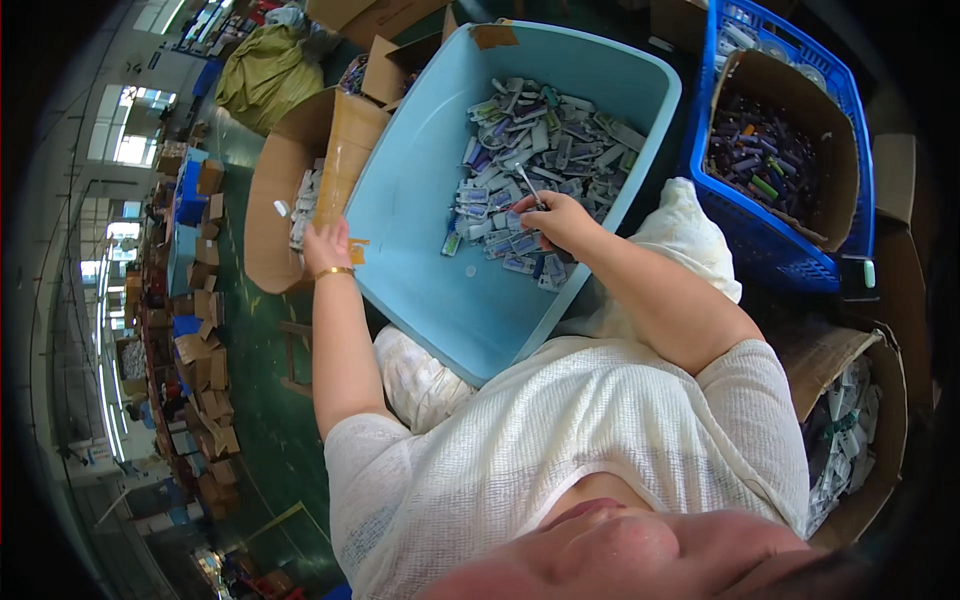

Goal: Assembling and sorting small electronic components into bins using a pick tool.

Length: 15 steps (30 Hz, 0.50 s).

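Note:
A light-blue plastic tub (420,200) stands before me, with a heap of small grey, white and purple plastic devices (560,140) in its far right part. My right hand (562,220) is over the heap, closed around a thin tool with a metal shaft (527,180) and a dark handle, its kind unclear. At the tub's left side, my left hand (328,248) reaches over the edge of a cardboard box (268,240), fingers loosely apart, holding nothing I can see. Inside that box lie whitish pieces (306,205). A small white piece (281,208) shows near its left wall.
At right, a blue plastic crate (775,255) holds a cardboard box of dark, thin pieces (760,160). Another carton (885,440) with white parts stands at lower right. A yellow-green sack (270,80) lies far left. Stacked cartons (210,370) line the green floor's far side.

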Available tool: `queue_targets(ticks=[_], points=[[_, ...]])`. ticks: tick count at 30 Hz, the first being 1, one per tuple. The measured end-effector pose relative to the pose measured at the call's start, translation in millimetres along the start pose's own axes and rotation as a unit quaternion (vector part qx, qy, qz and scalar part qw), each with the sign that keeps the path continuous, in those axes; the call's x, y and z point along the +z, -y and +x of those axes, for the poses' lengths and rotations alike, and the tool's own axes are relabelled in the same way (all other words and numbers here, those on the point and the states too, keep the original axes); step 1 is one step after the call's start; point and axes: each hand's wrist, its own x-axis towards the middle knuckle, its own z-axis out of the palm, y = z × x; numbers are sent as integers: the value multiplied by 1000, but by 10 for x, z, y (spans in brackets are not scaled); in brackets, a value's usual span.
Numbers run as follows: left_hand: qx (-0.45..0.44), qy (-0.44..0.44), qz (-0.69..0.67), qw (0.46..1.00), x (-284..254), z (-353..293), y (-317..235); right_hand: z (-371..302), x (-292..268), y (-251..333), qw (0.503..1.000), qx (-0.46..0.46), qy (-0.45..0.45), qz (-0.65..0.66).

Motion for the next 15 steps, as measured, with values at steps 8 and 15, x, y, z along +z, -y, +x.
queue_targets(ticks=[8,15], points=[[-339,387,410,753,264,-1314,1437,0,-280,175,956,-146,-208,146],[-261,498,550,617,406,-1433,1720,-419,-1319,695,758,-453,-456,110]])
